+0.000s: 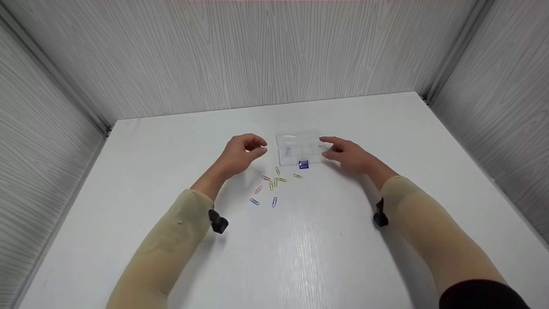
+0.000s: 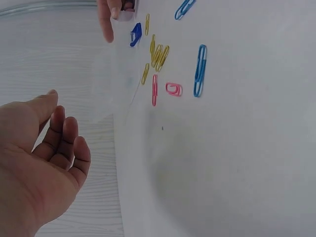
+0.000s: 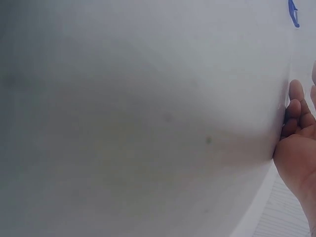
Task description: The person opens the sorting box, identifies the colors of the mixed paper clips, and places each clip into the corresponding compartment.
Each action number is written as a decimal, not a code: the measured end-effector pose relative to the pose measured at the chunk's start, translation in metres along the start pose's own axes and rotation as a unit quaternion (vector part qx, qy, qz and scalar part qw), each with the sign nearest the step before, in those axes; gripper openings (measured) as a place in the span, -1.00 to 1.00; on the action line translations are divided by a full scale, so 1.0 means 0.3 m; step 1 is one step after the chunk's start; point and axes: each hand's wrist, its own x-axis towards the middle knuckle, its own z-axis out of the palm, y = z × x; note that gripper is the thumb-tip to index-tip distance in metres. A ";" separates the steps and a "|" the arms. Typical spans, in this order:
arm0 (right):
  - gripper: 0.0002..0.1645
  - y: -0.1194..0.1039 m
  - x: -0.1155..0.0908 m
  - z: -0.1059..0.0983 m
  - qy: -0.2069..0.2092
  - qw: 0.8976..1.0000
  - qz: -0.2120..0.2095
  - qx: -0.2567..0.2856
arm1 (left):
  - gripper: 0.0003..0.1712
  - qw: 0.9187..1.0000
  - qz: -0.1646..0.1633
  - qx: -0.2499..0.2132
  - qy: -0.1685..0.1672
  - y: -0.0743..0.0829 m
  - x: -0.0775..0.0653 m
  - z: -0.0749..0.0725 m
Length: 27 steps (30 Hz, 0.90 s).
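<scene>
A clear plastic box [image 1: 309, 159] with dividers and a blue-purple latch [image 1: 303, 164] sits on the table, its lid [image 1: 296, 136] apparently raised at the back. Inside its left part lies a small blue paper clip [image 1: 288, 151]. My right hand [image 1: 349, 156] is at the box's right side, index finger and thumb spread apart and touching the edge. To the left of the box hovers my left hand [image 1: 242, 153], fingers loosely bent, nothing visible in it. In front of the box are several yellow paper clips [image 2: 159, 55], two pink paper clips [image 2: 155, 90] and two blue paper clips [image 2: 200, 71].
The white table [image 1: 326, 253] meets a grey wood-grain panel [image 1: 257, 56] at the back, with similar panels at both sides. A black wrist mount [image 1: 218, 222] is strapped on the left sleeve, another mount [image 1: 380, 213] on the right.
</scene>
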 end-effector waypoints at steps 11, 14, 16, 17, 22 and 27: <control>-0.23 0.008 0.008 -0.002 0.001 1.000 0.008 0.006 | -0.74 0.999 -0.020 0.010 -0.049 -0.049 -0.129 -0.046; -0.24 0.007 0.007 -0.002 0.001 1.000 0.008 0.003 | -0.71 0.997 -0.022 0.018 -0.066 -0.073 -0.156 -0.049; -0.24 0.007 0.006 -0.002 0.000 1.000 0.008 0.002 | -0.70 0.996 -0.024 0.019 -0.080 -0.088 -0.172 -0.048; -0.24 0.007 0.005 -0.002 0.000 1.000 0.008 0.002 | -0.71 0.996 -0.024 0.021 -0.087 -0.096 -0.178 -0.046; -0.25 0.009 0.009 -0.002 0.000 1.000 0.000 0.005 | -0.73 0.992 -0.012 0.023 -0.124 -0.128 -0.202 -0.036; -0.26 0.007 0.008 -0.003 0.001 1.000 0.001 0.005 | -0.75 0.988 -0.005 0.022 -0.151 -0.148 -0.214 -0.026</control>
